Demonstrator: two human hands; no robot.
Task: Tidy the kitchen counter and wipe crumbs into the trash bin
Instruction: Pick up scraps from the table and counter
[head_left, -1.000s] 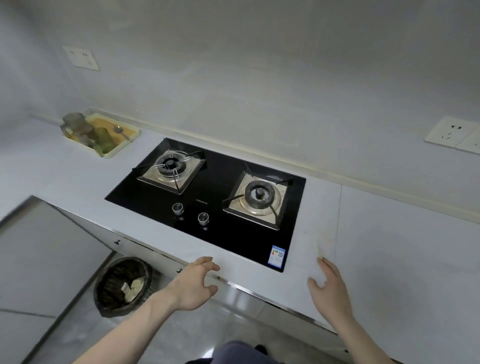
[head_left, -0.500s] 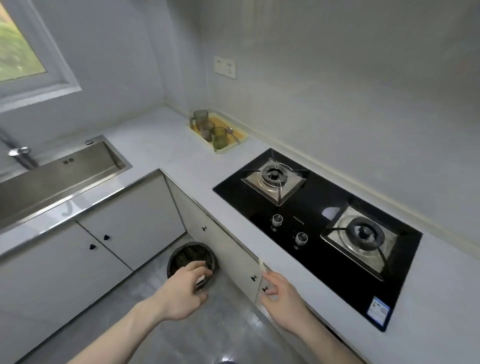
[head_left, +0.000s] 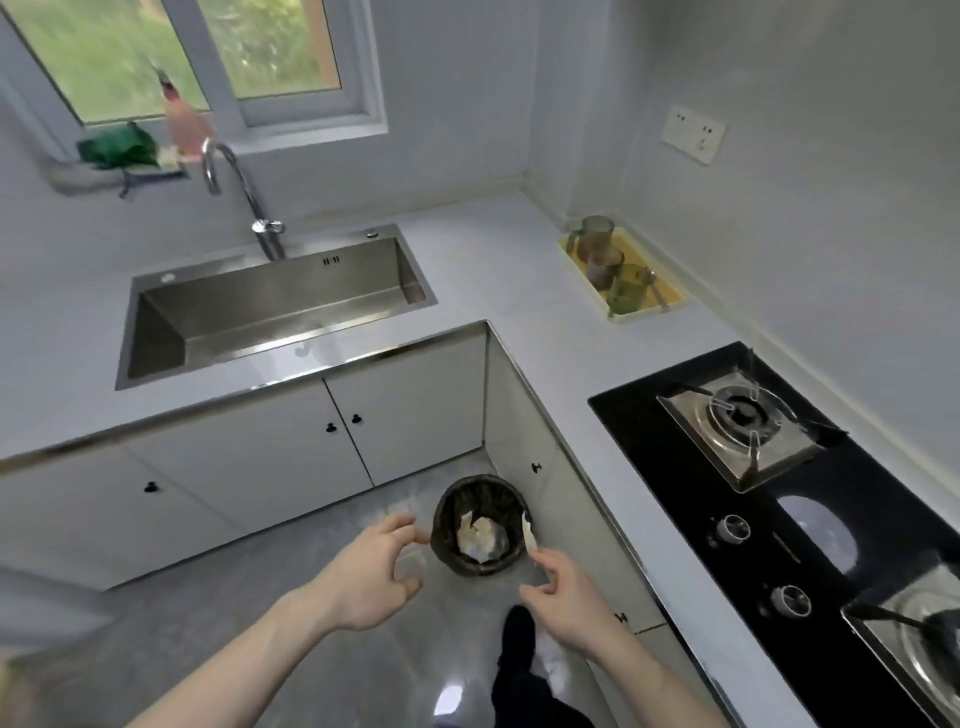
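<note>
Head view looks down on the right hand (head_left: 574, 605), whose thumb and fingertips pinch a small pale scrap (head_left: 528, 535) that sticks up over the right rim of the trash bin (head_left: 480, 530). On the other side of the bin the left hand (head_left: 371, 574) hangs with its fingers loosely curled and apart, gripping nothing, its fingertips near the bin's left rim. The round dark bin stands on the grey floor (head_left: 311, 545) in the inner corner of the white cabinets (head_left: 249, 452) and has crumpled pale paper (head_left: 480, 538) inside. A dark trouser leg and shoe (head_left: 519, 649) show just below the right hand. Above the cabinets runs the L-shaped pale counter (head_left: 509, 270): a steel sink (head_left: 270, 306) with a curved faucet (head_left: 244, 202) sits under the window (head_left: 208, 57), a yellow tray (head_left: 662, 291) holding tinted cups (head_left: 605, 260) lies near the far corner, and a black gas hob (head_left: 779, 493) with two burners fills the right side. A wall socket (head_left: 693, 132) is mounted above the tray.
</note>
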